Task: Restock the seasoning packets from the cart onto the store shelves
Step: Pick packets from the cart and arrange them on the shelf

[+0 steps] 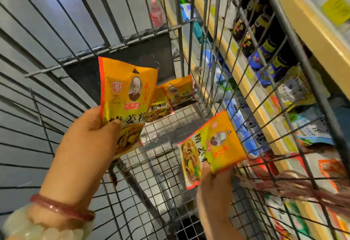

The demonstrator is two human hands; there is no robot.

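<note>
Left hand point(89, 137) grips 1 yellow packet point(126, 99) upright over the wire cart point(162, 165). Right hand point(214, 190) pinches another packet point(212, 148), tilted. 2 more packets point(170, 97) lean inside.

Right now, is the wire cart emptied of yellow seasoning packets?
No. Two yellow packets lie on the cart's mesh floor; each hand holds another.

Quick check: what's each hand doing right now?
Left hand: grip closed on an upright yellow seasoning packet.
Right hand: pinches a second yellow packet, tilted, over the cart.
</note>
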